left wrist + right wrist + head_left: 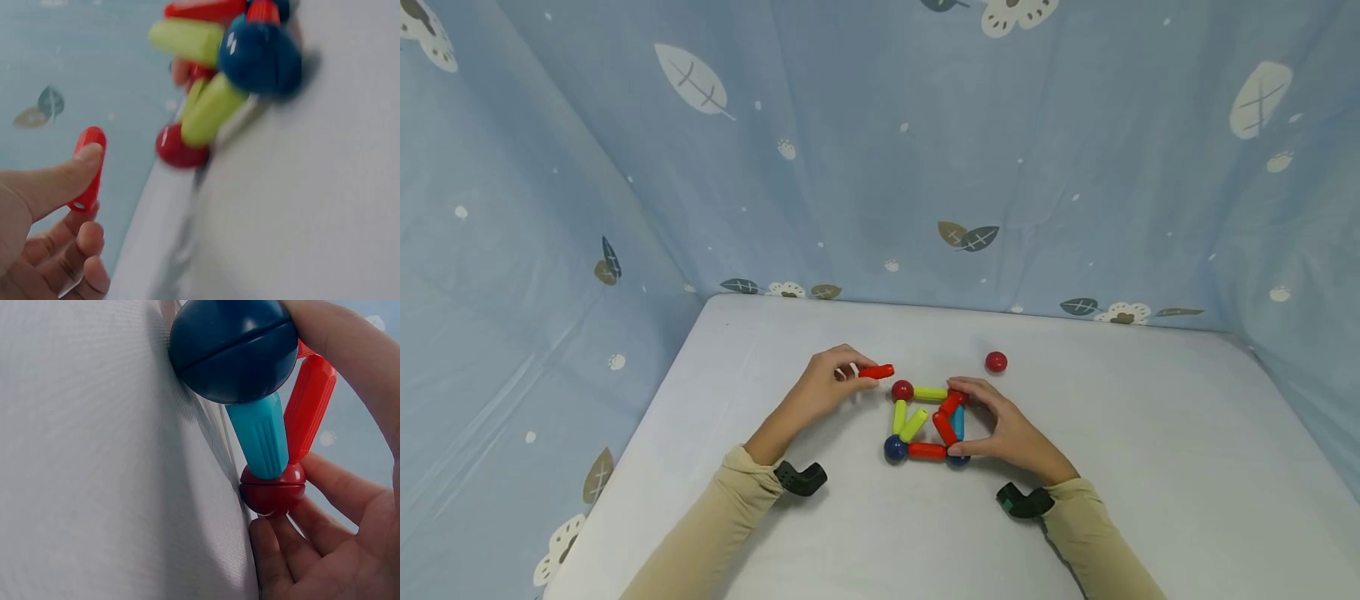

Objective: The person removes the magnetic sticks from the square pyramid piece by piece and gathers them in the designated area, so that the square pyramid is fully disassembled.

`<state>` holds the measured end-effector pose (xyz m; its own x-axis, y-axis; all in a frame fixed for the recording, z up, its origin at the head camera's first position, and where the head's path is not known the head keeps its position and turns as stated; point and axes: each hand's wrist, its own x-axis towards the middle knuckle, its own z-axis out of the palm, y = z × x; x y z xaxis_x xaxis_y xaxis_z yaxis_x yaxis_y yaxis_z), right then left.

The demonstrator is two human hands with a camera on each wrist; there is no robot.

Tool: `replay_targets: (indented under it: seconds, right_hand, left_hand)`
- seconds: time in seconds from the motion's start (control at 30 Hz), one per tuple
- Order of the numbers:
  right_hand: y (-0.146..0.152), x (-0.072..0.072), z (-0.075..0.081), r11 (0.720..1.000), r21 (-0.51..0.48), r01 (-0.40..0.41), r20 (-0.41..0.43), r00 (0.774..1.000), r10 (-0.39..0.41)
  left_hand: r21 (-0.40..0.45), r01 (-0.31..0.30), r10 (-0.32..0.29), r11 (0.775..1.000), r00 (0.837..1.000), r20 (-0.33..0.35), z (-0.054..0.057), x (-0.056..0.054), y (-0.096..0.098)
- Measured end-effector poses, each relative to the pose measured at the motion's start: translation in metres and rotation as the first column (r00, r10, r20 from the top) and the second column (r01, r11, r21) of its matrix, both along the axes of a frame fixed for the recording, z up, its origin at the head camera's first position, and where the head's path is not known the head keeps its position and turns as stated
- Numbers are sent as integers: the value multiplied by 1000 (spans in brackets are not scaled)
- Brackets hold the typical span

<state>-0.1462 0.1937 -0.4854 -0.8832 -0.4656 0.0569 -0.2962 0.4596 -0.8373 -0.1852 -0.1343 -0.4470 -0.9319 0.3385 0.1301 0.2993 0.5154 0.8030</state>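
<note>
My left hand (820, 387) pinches a red magnetic rod (877, 372) between thumb and fingers, raised beside a four-cornered frame of rods and balls. The frame's near left corner is a dark blue ball (896, 449), its far left corner a red ball (902, 390). Yellow-green rods (930, 393) make the far and left sides; another yellow-green rod (914, 425) slants up from the blue ball. Gripping the right side, my right hand (1011, 433) has its thumb on a blue ball (234, 350) and fingers at a red ball (273, 494). A light-blue rod (259, 437) joins these, with red rods (310, 400) slanting above.
A loose red ball (996, 362) lies behind my right hand on the white table (805, 542). A blue leaf-patterned cloth (865, 167) hangs along the back and sides. Each wrist carries a black camera mount (801, 479).
</note>
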Motion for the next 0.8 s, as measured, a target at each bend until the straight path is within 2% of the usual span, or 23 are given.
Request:
replay_targets:
  seconds: [0.23,0.4,0.6,0.8]
  right_hand:
    - [1,0,0,1000,4,-2,1,1000,2]
    - [2,0,0,1000,4,6,3,1000,-6]
    - [1,0,-2,1000,0,-2,12,1000,2]
    - [0,-1,0,1000,-1,2,8,1000,-2]
  left_hand:
    - [-55,-98,97,994,995,-20,-2,-3,-52]
    - [-77,-122,122,989,992,-5,-4,-4,-81]
    - [-124,-149,152,981,988,14,-14,-3,-103]
    - [-132,-147,153,980,988,37,-22,-6,-111]
